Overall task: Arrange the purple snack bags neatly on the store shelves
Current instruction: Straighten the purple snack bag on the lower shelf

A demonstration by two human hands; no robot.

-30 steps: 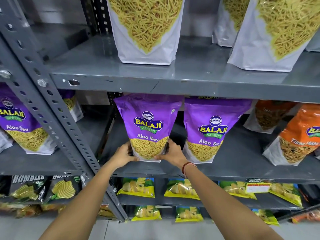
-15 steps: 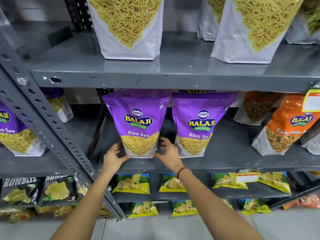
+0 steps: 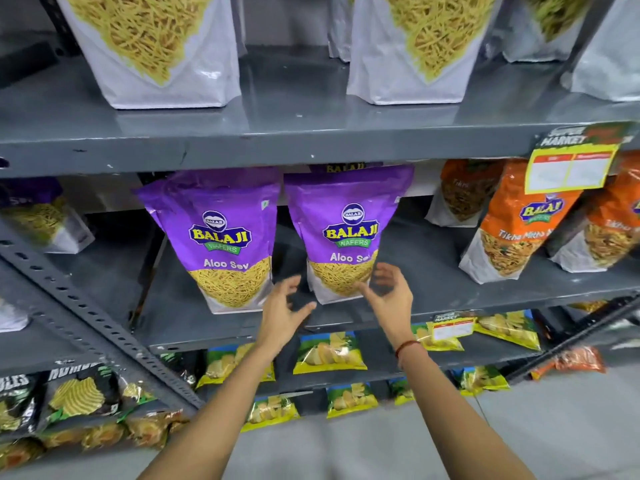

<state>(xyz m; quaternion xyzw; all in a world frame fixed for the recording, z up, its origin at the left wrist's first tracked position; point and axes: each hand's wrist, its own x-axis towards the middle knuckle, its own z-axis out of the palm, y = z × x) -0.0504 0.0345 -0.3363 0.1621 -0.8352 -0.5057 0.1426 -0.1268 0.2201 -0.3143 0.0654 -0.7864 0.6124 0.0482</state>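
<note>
Two purple Balaji Aloo Sev bags stand upright side by side on the grey middle shelf [image 3: 450, 299]. The left purple bag [image 3: 221, 237] stands free. The right purple bag [image 3: 349, 230] has my hands on either side of its base. My left hand [image 3: 280, 313] hovers with fingers spread just left of that bag's bottom corner, not touching it. My right hand [image 3: 388, 292] is spread at the bag's lower right corner, fingertips at or very near its edge. Another purple bag [image 3: 34, 213] stands in the bay to the left.
Orange Balaji bags [image 3: 519, 223] stand to the right on the same shelf. White-and-yellow bags [image 3: 156, 46] fill the shelf above. A yellow price tag [image 3: 571, 168] hangs from the upper shelf edge. A slanted perforated upright [image 3: 86, 317] crosses at left. Chip packets line the lower shelves.
Both hands let go of the left purple bag and moved right, ending open at the base of the right purple bag. The view shifted right too.
</note>
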